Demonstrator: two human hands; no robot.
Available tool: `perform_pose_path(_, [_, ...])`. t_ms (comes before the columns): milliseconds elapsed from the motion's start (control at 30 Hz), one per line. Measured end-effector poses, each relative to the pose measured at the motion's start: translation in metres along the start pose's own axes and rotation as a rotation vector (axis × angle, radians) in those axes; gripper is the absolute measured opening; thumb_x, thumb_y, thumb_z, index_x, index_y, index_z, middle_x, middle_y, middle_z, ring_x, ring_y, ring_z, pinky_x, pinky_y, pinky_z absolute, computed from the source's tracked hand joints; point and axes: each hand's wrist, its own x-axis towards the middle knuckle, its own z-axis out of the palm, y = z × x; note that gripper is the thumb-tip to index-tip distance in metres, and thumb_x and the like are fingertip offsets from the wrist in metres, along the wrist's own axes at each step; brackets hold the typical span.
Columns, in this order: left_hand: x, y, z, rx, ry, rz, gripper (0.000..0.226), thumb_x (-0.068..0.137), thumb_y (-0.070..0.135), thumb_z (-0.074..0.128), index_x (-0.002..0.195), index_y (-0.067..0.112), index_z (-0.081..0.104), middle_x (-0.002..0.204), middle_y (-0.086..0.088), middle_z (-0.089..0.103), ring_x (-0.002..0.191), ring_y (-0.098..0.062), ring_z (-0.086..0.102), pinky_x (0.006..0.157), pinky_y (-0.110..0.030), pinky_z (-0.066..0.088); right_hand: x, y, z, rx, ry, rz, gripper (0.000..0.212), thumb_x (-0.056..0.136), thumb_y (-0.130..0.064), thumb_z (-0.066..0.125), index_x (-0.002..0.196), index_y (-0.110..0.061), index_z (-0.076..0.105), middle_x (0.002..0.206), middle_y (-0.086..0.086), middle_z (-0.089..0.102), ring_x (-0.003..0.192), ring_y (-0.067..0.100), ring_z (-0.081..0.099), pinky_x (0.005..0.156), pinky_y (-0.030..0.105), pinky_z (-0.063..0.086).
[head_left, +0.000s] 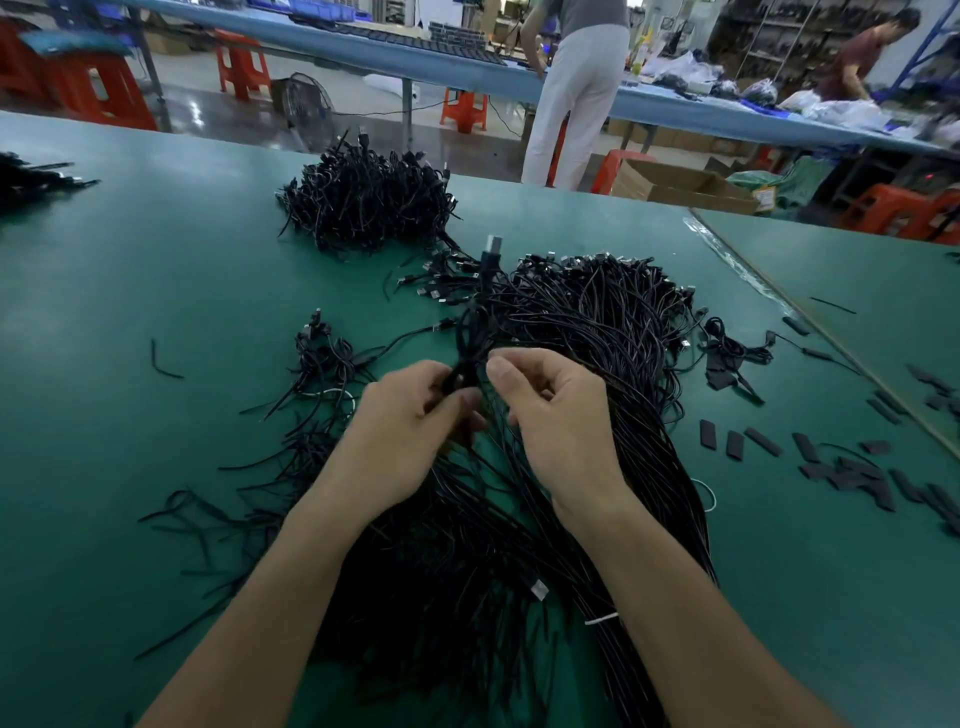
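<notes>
At the far left edge of the green, matte surface (156, 249) lies a small heap of dark cables (31, 176). Nearer to you, short thin black ties (166, 361) are scattered flat on the surface. Further right, at the far side, stands a rounded, bristly pile of coiled cables (363, 202).

Your left hand (405, 431) grips a folded cable (467, 338), with the fingers curled around its lower part. The cable is black, thin and smooth. It rises from your hand above the middle of the surface and ends in a rectangular metal plug (493, 243) that points away from you.

Your right hand (561, 421) is just beside the cable with the fingers curled. The thumb and forefinger come together at the fold, but I cannot tell if they pinch the cable or something thinner.

Under both hands spreads a long sheaf of loose cables (613, 332), glossy, lying like a fan. To the right, flat black rectangular strips (758, 441) lie scattered.
</notes>
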Motion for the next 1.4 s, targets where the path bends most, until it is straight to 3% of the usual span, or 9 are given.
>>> perform_pose_path(100, [0.010, -0.017, -0.015, 0.007, 0.232, -0.109, 0.013, 0.099, 0.025, 0.058, 0.090, 0.018, 0.063, 0.072, 0.009, 0.074, 0.057, -0.007, 0.069, 0.051, -0.019, 0.053, 0.002, 0.015, -0.009, -0.160, -0.079, 0.084, 0.026, 0.093, -0.031, 0.068, 0.118, -0.029, 0.064, 0.074, -0.007, 0.056, 0.059, 0.000, 0.052, 0.057, 0.017, 0.047])
perform_pose_path(200, [0.019, -0.043, -0.038, 0.035, 0.453, -0.228, 0.024, 0.098, 0.028, 0.060, 0.079, 0.015, 0.065, 0.062, 0.009, 0.071, 0.048, -0.005, 0.064, 0.053, -0.026, 0.049, 0.000, 0.031, -0.022, -0.548, -0.177, 0.123, 0.027, 0.097, -0.030, 0.062, 0.123, -0.022, 0.061, 0.092, -0.007, 0.060, 0.073, 0.000, 0.058, 0.064, 0.014, 0.047])
perform_pose_path(333, [0.033, -0.061, -0.062, 0.128, 0.608, -0.327, 0.019, 0.098, 0.028, 0.061, 0.086, 0.013, 0.063, 0.063, 0.002, 0.071, 0.046, 0.000, 0.063, 0.052, -0.024, 0.048, -0.007, 0.045, -0.021, -0.933, -0.260, 0.156, 0.036, 0.099, -0.035, 0.057, 0.132, -0.022, 0.056, 0.119, -0.001, 0.058, 0.096, 0.014, 0.060, 0.082, 0.033, 0.054])
perform_pose_path(500, [0.041, -0.063, -0.070, 0.348, 0.470, -0.508, 0.053, 0.095, 0.038, 0.065, 0.135, 0.008, 0.049, 0.117, -0.015, 0.065, 0.105, -0.031, 0.064, 0.097, -0.048, 0.051, -0.009, 0.046, -0.015, -1.060, -0.257, 0.177, 0.030, 0.099, -0.037, 0.056, 0.123, -0.020, 0.060, 0.114, 0.000, 0.059, 0.090, 0.017, 0.061, 0.073, 0.031, 0.051])
perform_pose_path(600, [0.036, -0.058, -0.058, 0.393, 0.510, -0.423, 0.051, 0.095, 0.034, 0.065, 0.137, 0.012, 0.046, 0.132, -0.015, 0.046, 0.107, -0.031, 0.053, 0.093, -0.042, 0.046, -0.006, 0.042, -0.013, -1.153, -0.264, 0.136, 0.022, 0.098, -0.036, 0.055, 0.109, -0.018, 0.063, 0.111, 0.000, 0.053, 0.093, 0.019, 0.058, 0.079, 0.035, 0.053])
perform_pose_path(767, [0.028, -0.038, -0.031, 0.472, 0.524, -0.155, 0.009, 0.095, 0.020, 0.063, 0.104, 0.018, 0.065, 0.100, 0.002, 0.055, 0.080, -0.011, 0.053, 0.069, -0.019, 0.038, -0.001, 0.045, -0.011, -1.121, -0.257, 0.185, 0.032, 0.100, -0.019, 0.047, 0.068, -0.015, 0.044, 0.095, 0.005, 0.050, 0.060, 0.016, 0.045, 0.052, 0.028, 0.039])
perform_pose_path(1033, [0.017, -0.017, 0.004, 0.356, -0.011, 0.024, 0.012, 0.090, 0.023, 0.072, 0.092, 0.034, 0.066, 0.070, 0.011, 0.060, 0.062, 0.002, 0.053, 0.060, -0.015, 0.038, 0.008, 0.035, -0.022, -0.742, -0.260, 0.247, 0.018, 0.102, -0.026, 0.051, 0.110, -0.014, 0.062, 0.108, 0.001, 0.059, 0.082, 0.011, 0.056, 0.064, 0.024, 0.046])
perform_pose_path(1267, [0.011, -0.019, 0.014, 0.344, 0.018, -0.025, 0.011, 0.090, 0.026, 0.072, 0.092, 0.035, 0.067, 0.074, 0.012, 0.063, 0.067, -0.002, 0.057, 0.067, -0.030, 0.052, 0.012, 0.031, -0.023, -0.757, -0.275, 0.262, 0.032, 0.101, -0.032, 0.052, 0.076, -0.013, 0.053, 0.079, 0.001, 0.058, 0.064, 0.019, 0.052, 0.064, 0.036, 0.047])
perform_pose_path(1400, [0.011, -0.018, 0.007, 0.319, 0.054, -0.017, 0.010, 0.090, 0.026, 0.072, 0.091, 0.034, 0.067, 0.077, 0.012, 0.063, 0.072, -0.001, 0.057, 0.069, -0.026, 0.052, 0.010, 0.042, -0.017, -0.974, -0.217, 0.226, 0.034, 0.101, -0.042, 0.050, 0.121, -0.014, 0.052, 0.118, 0.004, 0.052, 0.099, 0.021, 0.055, 0.075, 0.034, 0.044])
